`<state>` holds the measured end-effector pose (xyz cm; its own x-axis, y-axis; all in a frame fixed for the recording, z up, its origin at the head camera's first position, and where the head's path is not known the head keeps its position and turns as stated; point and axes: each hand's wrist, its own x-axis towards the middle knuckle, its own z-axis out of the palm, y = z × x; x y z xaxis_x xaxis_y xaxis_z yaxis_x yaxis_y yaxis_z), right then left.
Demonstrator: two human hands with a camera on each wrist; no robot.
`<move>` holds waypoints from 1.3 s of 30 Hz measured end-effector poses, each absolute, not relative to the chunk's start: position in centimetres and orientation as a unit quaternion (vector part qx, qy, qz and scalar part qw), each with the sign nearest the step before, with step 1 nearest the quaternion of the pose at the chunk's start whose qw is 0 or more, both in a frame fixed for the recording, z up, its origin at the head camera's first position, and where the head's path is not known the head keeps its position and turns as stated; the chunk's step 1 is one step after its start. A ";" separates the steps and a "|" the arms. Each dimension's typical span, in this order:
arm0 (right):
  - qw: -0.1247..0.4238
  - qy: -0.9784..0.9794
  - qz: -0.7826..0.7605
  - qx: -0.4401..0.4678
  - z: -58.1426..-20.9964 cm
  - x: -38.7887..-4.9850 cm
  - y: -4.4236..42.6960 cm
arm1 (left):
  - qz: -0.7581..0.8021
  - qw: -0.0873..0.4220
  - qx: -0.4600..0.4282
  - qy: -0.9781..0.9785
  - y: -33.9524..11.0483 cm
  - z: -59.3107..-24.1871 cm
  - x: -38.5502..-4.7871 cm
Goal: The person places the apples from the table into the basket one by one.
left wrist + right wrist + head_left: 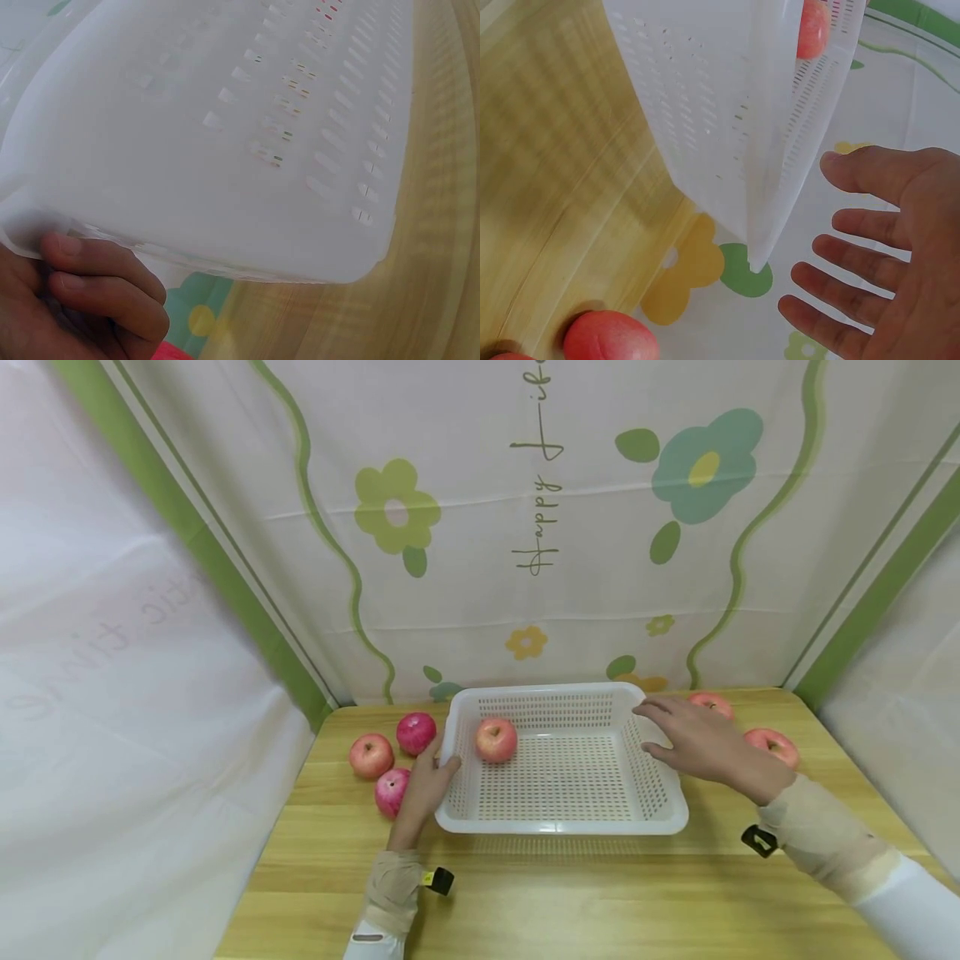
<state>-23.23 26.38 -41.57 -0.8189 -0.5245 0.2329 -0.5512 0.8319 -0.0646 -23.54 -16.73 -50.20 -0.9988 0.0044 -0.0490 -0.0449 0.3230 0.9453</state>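
Note:
A white perforated plastic basket (562, 827) stands on the wooden table with one apple (497, 740) inside, near its left end. My left hand (429, 783) grips the basket's left rim, the thumb over the edge and the fingers curled beneath it, as the left wrist view shows. Over the basket's right end, my right hand (697, 739) has its fingers spread and holds nothing. In the right wrist view that hand (885, 255) is apart from the basket wall (697, 97).
Left of the basket lie a pale red apple (371, 756) and two deeper pink apples (416, 732), one partly behind my left hand. Two more apples (772, 747) sit at the right, beyond my right wrist. A printed cloth (465, 602) hangs behind the table (570, 910).

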 end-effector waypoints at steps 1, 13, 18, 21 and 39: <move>0.105 -0.952 0.065 0.281 -41.6 -23.2 26.6 | 0.582 0.021 -0.012 0.813 -16.7 -50.2 -23.6; 0.089 -0.958 0.081 0.260 -41.8 -22.9 28.9 | 0.584 0.021 -0.006 0.812 -16.7 -50.3 -23.6; 0.078 -0.962 0.092 0.245 -42.0 -22.6 30.3 | 0.579 0.020 -0.009 0.815 -16.6 -50.3 -23.5; 0.076 -0.966 0.094 0.229 -42.0 -22.6 31.0 | 0.579 0.019 -0.010 0.815 -16.6 -50.3 -23.5; 0.075 -0.977 0.080 0.182 -43.0 -22.5 35.1 | 0.582 0.017 -0.006 0.813 -16.7 -50.3 -23.5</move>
